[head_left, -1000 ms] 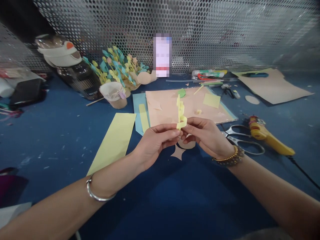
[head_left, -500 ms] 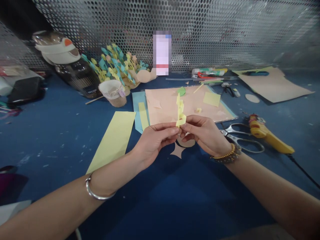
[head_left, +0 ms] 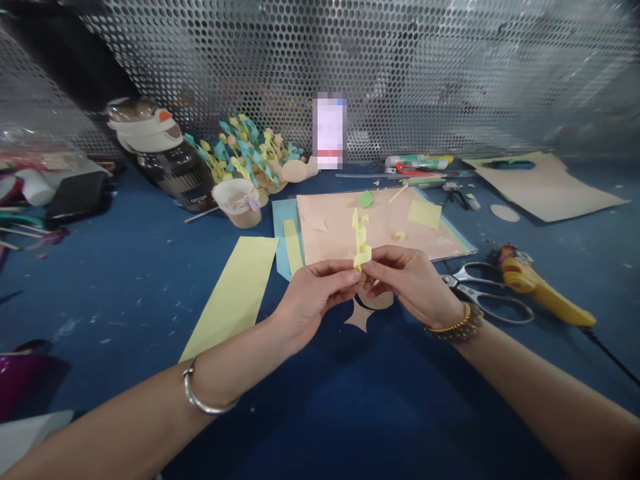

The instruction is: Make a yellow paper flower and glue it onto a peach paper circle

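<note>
A small yellow paper spiral on a stem [head_left: 361, 240] stands upright between my hands, over the pink paper sheets [head_left: 330, 207]. My left hand [head_left: 315, 297] pinches its lower end with thumb and fingers. From the other side, my right hand [head_left: 407, 277] has thumb and forefinger closed on the lowest yellow curl. The fingertips of both hands nearly touch. Just below them lie pink paper cut-outs [head_left: 359, 316]. A long yellow paper piece [head_left: 233, 287] lies left of my left hand, and scissors [head_left: 493, 303] lie right of my right hand.
A yellow glue gun [head_left: 550, 290] with a black cord lies at the right. Behind are a dark bottle [head_left: 175, 170], a paper cup [head_left: 239, 205], a bunch of paper sprigs [head_left: 245, 150], a blurred screen [head_left: 329, 130] and pens [head_left: 420, 162]. Pink paper [head_left: 545, 187] lies back right.
The view has tilted up and shifted slightly left, so most things appear lower in the frame. Both hands keep hold of the yellow paper spiral, which has turned slightly.
</note>
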The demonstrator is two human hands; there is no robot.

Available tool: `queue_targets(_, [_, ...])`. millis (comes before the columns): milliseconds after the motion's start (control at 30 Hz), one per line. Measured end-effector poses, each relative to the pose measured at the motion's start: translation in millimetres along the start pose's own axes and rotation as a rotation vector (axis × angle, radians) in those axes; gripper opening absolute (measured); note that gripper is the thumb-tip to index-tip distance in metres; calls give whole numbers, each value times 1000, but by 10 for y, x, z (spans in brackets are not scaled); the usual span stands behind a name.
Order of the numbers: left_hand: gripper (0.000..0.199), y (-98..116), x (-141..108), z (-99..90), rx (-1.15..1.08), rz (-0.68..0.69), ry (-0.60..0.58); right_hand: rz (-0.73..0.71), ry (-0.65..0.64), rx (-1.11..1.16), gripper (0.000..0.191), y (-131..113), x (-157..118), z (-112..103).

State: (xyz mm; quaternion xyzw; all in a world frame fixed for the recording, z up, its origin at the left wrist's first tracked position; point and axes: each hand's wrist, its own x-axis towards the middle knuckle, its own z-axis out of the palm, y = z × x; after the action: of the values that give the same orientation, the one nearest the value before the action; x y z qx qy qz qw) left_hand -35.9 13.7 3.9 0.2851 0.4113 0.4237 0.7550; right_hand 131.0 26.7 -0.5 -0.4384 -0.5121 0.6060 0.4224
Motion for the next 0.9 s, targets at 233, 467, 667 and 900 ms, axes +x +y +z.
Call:
queue_targets(233, [10,-14,-19,1,40,41,-11,-2,-17,-34,15,-8,-4,-26])
queue_targets(467, [13,-39,-34,27,97,110,14,-15,-7,-90,17,-13,-20,-62])
queue_targets(667, [15,-62,-33,40,122,156,45,-34,0,-103,16,-12,-22,-53])
queue_targets(900, [14,-65,-41,50,134,149,56,-51,-22,-97,13,1,-11,-76])
